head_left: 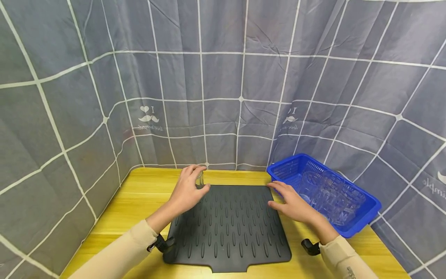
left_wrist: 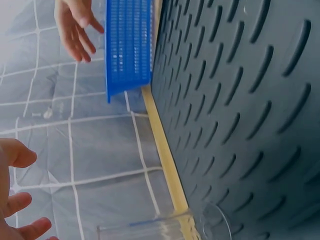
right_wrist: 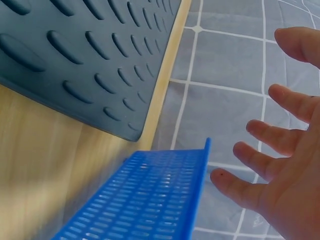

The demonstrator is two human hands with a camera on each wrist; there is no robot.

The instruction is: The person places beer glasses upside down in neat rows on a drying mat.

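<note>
A clear drinking glass (head_left: 200,180) stands at the far left corner of a dark ribbed mat (head_left: 228,228). Beside and partly in front of it is my left hand (head_left: 187,190), thumb and fingers spread apart. The left wrist view shows the glass (left_wrist: 150,231) at the bottom edge, its base on the mat, with a gap between it and the fingers (left_wrist: 32,230). My right hand (head_left: 290,201) hovers between the mat and a blue plastic basket (head_left: 362,226), holding nothing. Its fingers (right_wrist: 285,137) are spread in the right wrist view.
Several clear glasses (head_left: 331,193) lie together in the blue basket at the right. Yellow wooden tabletop (head_left: 139,193) surrounds the mat. A grey curtain (head_left: 223,81) with white lines hangs behind and at both sides of the table.
</note>
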